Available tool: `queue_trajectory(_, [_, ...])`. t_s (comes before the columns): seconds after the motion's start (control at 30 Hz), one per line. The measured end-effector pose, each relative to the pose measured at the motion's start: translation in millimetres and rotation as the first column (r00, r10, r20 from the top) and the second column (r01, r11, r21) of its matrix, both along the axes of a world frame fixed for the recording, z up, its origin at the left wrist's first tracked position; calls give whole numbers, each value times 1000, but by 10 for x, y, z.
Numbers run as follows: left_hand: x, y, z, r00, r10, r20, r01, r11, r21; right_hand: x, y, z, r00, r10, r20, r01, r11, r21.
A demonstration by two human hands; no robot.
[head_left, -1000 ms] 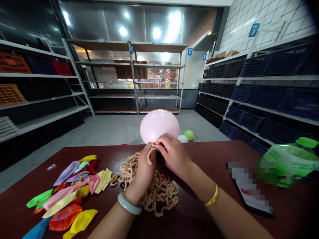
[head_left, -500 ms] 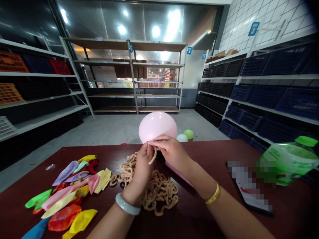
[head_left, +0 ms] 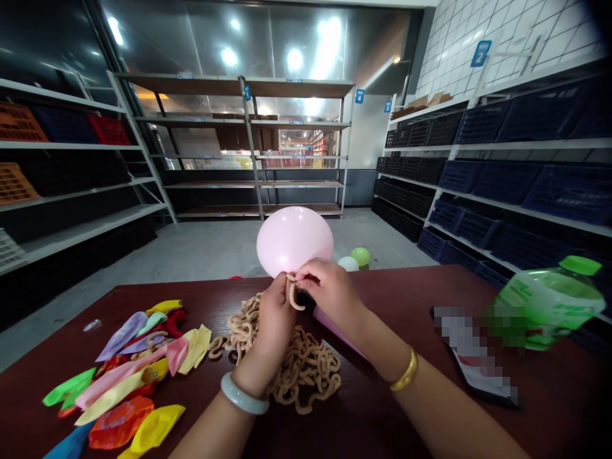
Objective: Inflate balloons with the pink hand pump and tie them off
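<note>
An inflated pink balloon (head_left: 295,237) stands beyond my hands, its neck end down at my fingers. My left hand (head_left: 277,309) is closed, pinching at the neck, which the fingers mostly hide. A short tan cord (head_left: 293,297) hangs curled between both hands at that spot. With thumb and fingers pinched, my right hand (head_left: 329,285) grips at the cord's upper part. Under my forearms lies a tangled heap of similar tan cords (head_left: 306,370) on the dark red table (head_left: 382,408). A pink, long object (head_left: 339,331) is partly covered by my right hand.
Flat, uninflated balloons (head_left: 129,382) in several colours spread over the table's left. To the right are a phone (head_left: 473,357), partly blurred, and a green bottle (head_left: 549,306). A white balloon (head_left: 347,263) and a green balloon (head_left: 360,256) rest on the floor beyond.
The pink balloon has shifted slightly left and up. My right fingers have drawn back a little from the left hand, and the cord's hanging end has changed its curl.
</note>
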State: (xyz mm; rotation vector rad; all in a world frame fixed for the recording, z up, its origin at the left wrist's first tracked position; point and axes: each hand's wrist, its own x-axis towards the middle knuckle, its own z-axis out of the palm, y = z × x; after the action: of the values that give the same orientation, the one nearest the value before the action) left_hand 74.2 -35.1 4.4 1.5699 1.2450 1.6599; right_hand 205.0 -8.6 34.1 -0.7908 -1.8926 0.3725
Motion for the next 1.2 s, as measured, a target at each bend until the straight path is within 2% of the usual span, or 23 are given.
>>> queue_trajectory(0.1, [-14,-18,-8,992,63,-109,-63,998,-2,15,12,3,999,-34,-18,33,996,-78])
queue_trajectory(0.23, [-28,-7,-17,977,72,-200,-70,997,16,48,20,26,999,-49,6,49,983,-178])
queue_trajectory(0.37, [-47,25,8,967,89,-238,-84,996,34,90,14,70,1000,-5,23,10,966,-259])
queue_trajectory(0.5, [-86,67,12,950,70,-306,-43,995,93,115,11,98,999,13,51,2,957,-289])
queue_trajectory(0.6, [-113,95,-13,908,89,-409,-43,992,121,119,10,98,996,33,83,-9,960,-281])
queue_trajectory(0.7, [-119,107,-34,854,107,-509,-53,991,121,102,1,83,994,-44,103,65,976,-208])
queue_trajectory(0.8, [-107,106,-30,862,29,-506,13,997,79,63,-18,57,977,-183,110,188,981,-38])
queue_trajectory(0.93, [-77,85,-1,929,-83,-360,118,990,75,19,-54,31,943,-312,115,287,939,192])
queue_trajectory(1.07, [-53,36,23,971,-141,-195,165,980,112,12,-108,34,924,-362,123,318,906,278])
queue_trajectory(1.2, [-69,28,28,970,-198,-140,214,971,110,4,-154,30,902,-407,147,332,869,366])
